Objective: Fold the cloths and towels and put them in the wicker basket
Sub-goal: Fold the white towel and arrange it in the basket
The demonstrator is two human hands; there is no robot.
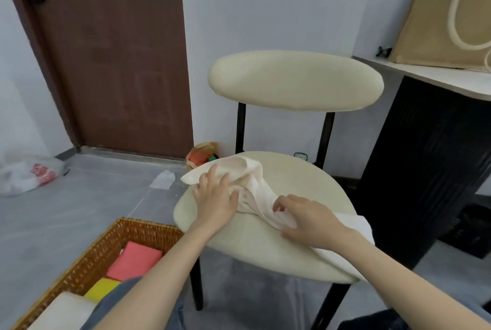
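Left hand point(215, 201): I read it as lying flat, fingers straight and spread, pressing the cream cloth point(252, 178) down.
Right hand point(308, 220): fingers curled in, gripping a bunched fold of the same cloth.
Cream cloth: crumpled on the chair seat point(300, 183), stretched between the two hands. One end trails off the seat's right front edge under the right forearm.
Wicker basket point(106, 239): on the floor to the left of the chair, just beside the seat's front-left edge.
Basket contents: I count a folded pink cloth point(134, 260), a folded yellow cloth point(102, 288) touching its near side, and a white towel point(62, 311) at the nearest end. A grey-blue trouser knee point(117, 300) hides part of that end.
Floor: a white plastic bag point(26, 177) with red print lies near the brown door point(114, 58).
Shelf point(435, 77): at the right, with a tan tote bag point(430, 19) standing on it.
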